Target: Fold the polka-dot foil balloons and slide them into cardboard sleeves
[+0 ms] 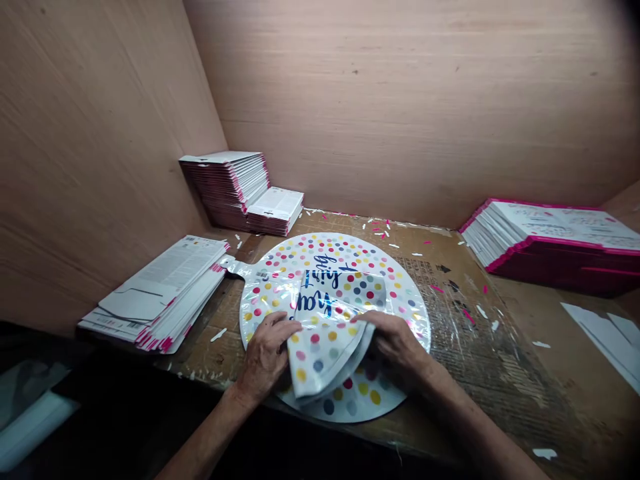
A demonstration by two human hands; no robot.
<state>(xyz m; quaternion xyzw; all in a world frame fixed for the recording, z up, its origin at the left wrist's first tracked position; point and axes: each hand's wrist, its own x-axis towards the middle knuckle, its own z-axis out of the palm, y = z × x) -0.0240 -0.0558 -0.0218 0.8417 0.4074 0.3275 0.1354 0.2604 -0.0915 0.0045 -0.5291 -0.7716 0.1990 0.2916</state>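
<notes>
A flat, round polka-dot foil balloon [350,250] with blue lettering lies on the cardboard-covered surface, its neck tab pointing left. Over its middle and near part is a folded polka-dot foil balloon [320,353], doubled over with its near edge raised and curved. My left hand [270,350] pinches the left side of this fold between thumb and fingers. At the fold's upper right corner, my right hand [395,339] is closed on the foil. Whether the folded foil is a separate sheet or part of the one beneath, I cannot tell.
Printed card packs [170,280] lie at the left edge, and taller stacks [225,190] stand behind them. More pink-edged cards [545,240] sit at the right. White and pink paper scraps [383,230] litter the taped cardboard [460,373]. Wooden panels [400,100] close off the back and left.
</notes>
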